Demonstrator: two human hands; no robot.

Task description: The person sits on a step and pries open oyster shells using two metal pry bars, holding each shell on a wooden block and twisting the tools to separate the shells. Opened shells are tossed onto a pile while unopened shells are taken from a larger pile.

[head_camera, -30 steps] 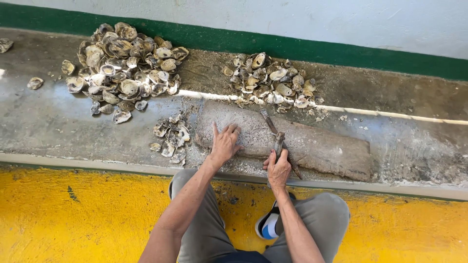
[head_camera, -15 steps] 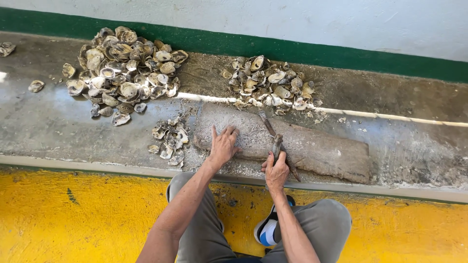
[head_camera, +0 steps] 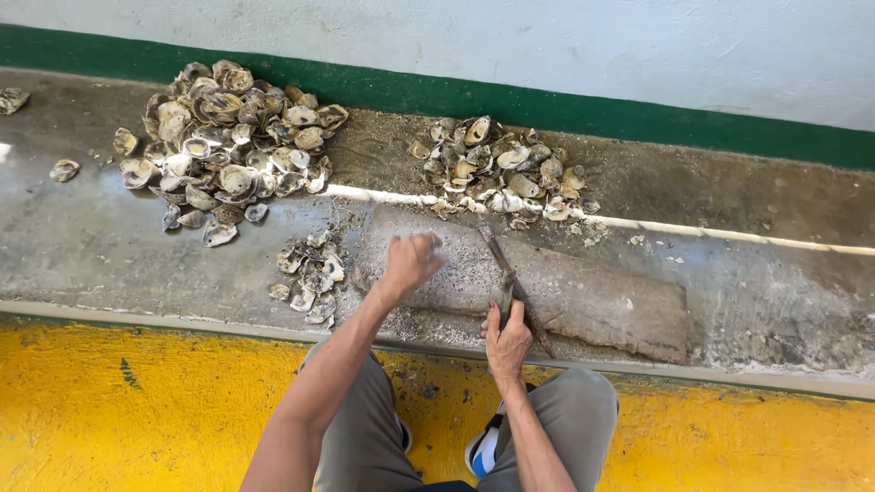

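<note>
My left hand (head_camera: 410, 261) rests curled on a rough grey wooden plank (head_camera: 592, 296) that lies on a concrete ledge; it is blurred, and I cannot tell whether it grips a shell. My right hand (head_camera: 507, 339) is shut on a long, dark, rusty tool (head_camera: 503, 266) whose blade lies slanted across the plank, pointing away from me. A small heap of oyster shells (head_camera: 310, 273) sits just left of the plank, close to my left hand.
A large pile of oyster shells (head_camera: 228, 137) lies at the back left of the ledge (head_camera: 91, 246), a smaller pile (head_camera: 506, 173) behind the plank. Behind runs a wall with a green stripe (head_camera: 638, 118). I crouch on yellow floor (head_camera: 137, 410).
My left hand has shifted slightly on the plank and is now blurred with motion. My right hand and the tool stay in place.
</note>
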